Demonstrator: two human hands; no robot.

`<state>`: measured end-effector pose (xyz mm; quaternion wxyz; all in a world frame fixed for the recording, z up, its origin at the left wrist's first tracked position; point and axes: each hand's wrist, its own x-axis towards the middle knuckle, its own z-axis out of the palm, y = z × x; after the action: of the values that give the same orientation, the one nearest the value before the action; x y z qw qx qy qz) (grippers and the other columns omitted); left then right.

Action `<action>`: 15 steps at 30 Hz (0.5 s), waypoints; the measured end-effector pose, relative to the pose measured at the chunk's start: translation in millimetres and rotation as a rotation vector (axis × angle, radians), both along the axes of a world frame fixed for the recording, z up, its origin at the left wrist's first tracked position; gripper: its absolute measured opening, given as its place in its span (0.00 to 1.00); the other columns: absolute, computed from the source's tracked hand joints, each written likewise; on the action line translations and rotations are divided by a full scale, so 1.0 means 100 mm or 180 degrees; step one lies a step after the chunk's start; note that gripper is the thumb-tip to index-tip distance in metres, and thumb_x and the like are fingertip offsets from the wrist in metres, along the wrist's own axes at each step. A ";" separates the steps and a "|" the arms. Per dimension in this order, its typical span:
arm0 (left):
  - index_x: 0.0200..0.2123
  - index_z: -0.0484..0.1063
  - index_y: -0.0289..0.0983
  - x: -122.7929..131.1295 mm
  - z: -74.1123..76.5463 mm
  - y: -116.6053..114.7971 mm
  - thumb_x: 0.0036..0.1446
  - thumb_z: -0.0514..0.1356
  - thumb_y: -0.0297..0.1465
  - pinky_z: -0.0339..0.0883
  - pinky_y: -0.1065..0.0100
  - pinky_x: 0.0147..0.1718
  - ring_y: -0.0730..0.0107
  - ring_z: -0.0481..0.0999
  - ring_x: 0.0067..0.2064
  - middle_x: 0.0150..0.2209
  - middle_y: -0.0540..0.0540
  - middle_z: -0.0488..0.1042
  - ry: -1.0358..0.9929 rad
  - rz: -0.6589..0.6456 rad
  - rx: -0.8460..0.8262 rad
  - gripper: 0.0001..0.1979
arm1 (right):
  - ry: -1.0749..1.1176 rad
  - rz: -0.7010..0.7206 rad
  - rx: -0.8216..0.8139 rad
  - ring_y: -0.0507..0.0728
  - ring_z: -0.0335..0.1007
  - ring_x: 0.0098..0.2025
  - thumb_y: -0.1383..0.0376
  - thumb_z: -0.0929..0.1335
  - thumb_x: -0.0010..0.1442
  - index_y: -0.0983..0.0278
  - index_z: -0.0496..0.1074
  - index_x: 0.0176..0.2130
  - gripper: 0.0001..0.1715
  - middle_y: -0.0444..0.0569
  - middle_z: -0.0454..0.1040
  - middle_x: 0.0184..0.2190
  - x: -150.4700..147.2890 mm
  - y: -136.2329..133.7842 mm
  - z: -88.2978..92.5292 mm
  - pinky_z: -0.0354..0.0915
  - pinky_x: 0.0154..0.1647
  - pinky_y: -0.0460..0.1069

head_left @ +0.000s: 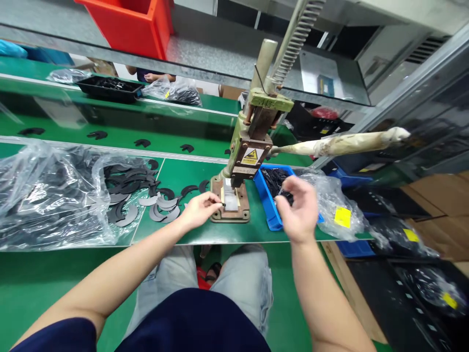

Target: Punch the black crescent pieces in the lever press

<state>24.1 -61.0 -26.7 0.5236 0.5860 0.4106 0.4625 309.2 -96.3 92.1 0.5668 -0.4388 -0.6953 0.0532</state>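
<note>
My left hand point(202, 209) is closed in a pinch at the left side of the arbor press's base plate point(216, 215). Between its fingertips a small black part point(223, 204) shows, too small to name further. A pale block point(230, 201) sits on the base, below the ram of the green hand press point(244, 146). My right hand point(301, 208) is slightly blurred over the right side of a blue bin point(270, 215). Its thumb and curled fingers stand apart, with nothing visible between them. Thin black parts point(274, 178) fill the bin. The press's wrapped lever point(340, 145) points right, above my right hand.
Curved black and grey pieces point(163, 208) lie loose left of the press, beside a large clear plastic bag point(54, 200). Similar pieces point(142, 143) lie spaced along the green strip behind. A red bin point(135, 24) stands on the shelf. Another person's hand point(156, 77) shows beyond.
</note>
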 end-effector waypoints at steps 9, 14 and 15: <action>0.41 0.83 0.38 0.17 0.04 0.72 0.67 0.61 0.30 0.74 0.60 0.52 0.59 0.82 0.47 0.43 0.43 0.84 0.2134 -0.0045 0.1592 0.09 | 0.0174 0.1830 0.0119 0.55 0.80 0.55 0.48 0.75 0.48 0.62 0.67 0.64 0.50 0.49 0.72 0.65 0.09 0.68 1.58 0.73 0.58 0.53; 0.44 0.84 0.37 0.21 0.03 0.76 0.68 0.59 0.28 0.74 0.59 0.54 0.58 0.81 0.51 0.47 0.41 0.83 0.2339 -0.0256 0.1966 0.12 | 0.0171 0.2781 0.0068 0.51 0.77 0.28 0.58 0.76 0.61 0.68 0.70 0.24 0.22 0.43 0.74 0.23 -0.02 0.74 1.58 0.74 0.32 0.49; 0.44 0.84 0.37 0.21 0.03 0.76 0.68 0.59 0.28 0.75 0.60 0.55 0.58 0.81 0.51 0.48 0.41 0.83 0.2345 -0.0272 0.1964 0.12 | 0.0238 0.2776 0.0141 0.51 0.74 0.26 0.59 0.75 0.63 0.67 0.67 0.21 0.25 0.42 0.70 0.20 -0.03 0.69 1.51 0.71 0.30 0.49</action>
<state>44.9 15.5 -23.7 0.1636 0.8551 0.3879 0.3025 305.7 -27.0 243.0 0.5254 -0.0897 -0.7955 0.2884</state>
